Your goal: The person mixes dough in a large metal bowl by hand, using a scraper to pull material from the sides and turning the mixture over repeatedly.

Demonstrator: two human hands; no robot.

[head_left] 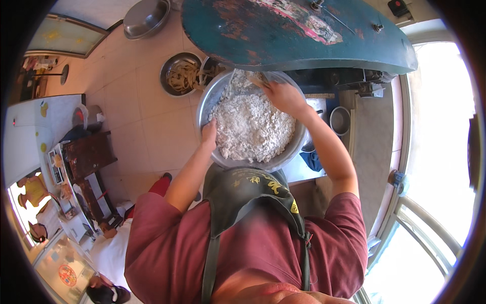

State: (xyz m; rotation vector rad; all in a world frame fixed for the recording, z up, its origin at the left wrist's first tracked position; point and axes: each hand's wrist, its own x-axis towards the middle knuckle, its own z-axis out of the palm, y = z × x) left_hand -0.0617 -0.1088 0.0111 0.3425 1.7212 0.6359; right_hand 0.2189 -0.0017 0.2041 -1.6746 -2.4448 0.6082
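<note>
A large metal bowl [301, 137] in front of me holds lumpy, floury white dough [252, 126], with more of it heaped at the far side under the machine's edge. My left hand [208, 130] grips the bowl's left rim, fingers closed round it. Inside the bowl's far right, my right hand [282, 96] has its fingers curled on a brownish item [259, 80] that is too small and partly covered to name.
A teal, worn machine [298, 35] overhangs the bowl. A bowl of brown strips [179, 76] and an overturned basin [144, 20] are on the tiled floor [136, 116]. A small pan [339, 120] sits right. Co-workers [109, 253] are at lower left, by a cluttered bench [86, 152].
</note>
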